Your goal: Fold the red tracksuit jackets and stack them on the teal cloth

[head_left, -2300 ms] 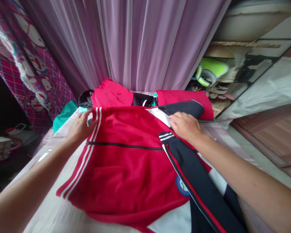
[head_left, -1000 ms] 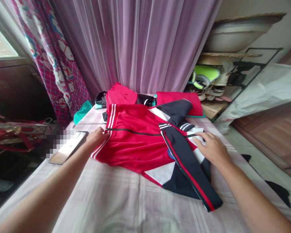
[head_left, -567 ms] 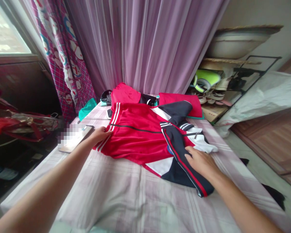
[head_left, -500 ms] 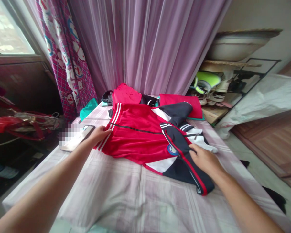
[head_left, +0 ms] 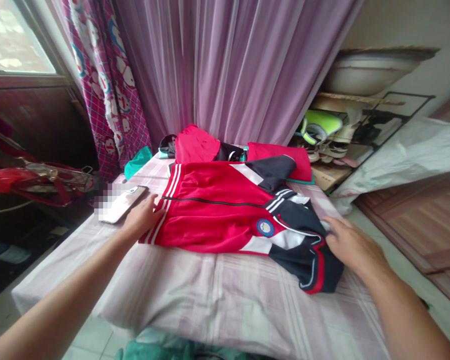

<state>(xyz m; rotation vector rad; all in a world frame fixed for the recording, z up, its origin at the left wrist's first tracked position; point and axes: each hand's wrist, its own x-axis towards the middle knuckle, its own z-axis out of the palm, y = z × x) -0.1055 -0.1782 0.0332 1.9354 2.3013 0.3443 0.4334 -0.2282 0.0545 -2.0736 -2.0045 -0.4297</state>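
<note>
A red, white and navy zip-up jacket (head_left: 206, 220) lies flat, its striped hem to the left and its striped collar to the right. A round badge (head_left: 265, 227) is on its chest. At the hem rests my left hand (head_left: 144, 217), open, thumb apart and fingertips against the stripes. My right hand (head_left: 350, 242) is at the folded navy sleeve (head_left: 324, 265) near the collar, thumb and forefinger apart, slightly blurred. The sleeve's red stripe bends in a fold. Just left of my left hand lies a phone (head_left: 122, 205).
Behind the jacket sit a crumpled red garment (head_left: 195, 142) and a folded red garment (head_left: 281, 157). A purple curtain (head_left: 228, 70) hangs beyond the cloth-covered surface (head_left: 210, 290). To the right stands a rack with shoes (head_left: 335, 149) and a basin (head_left: 371, 72); a white plastic bag (head_left: 408, 155) hangs there.
My right hand has moved right, and the sleeve it held has shifted off the chest, baring the badge and collar. My left hand's grip on the hem has loosened.
</note>
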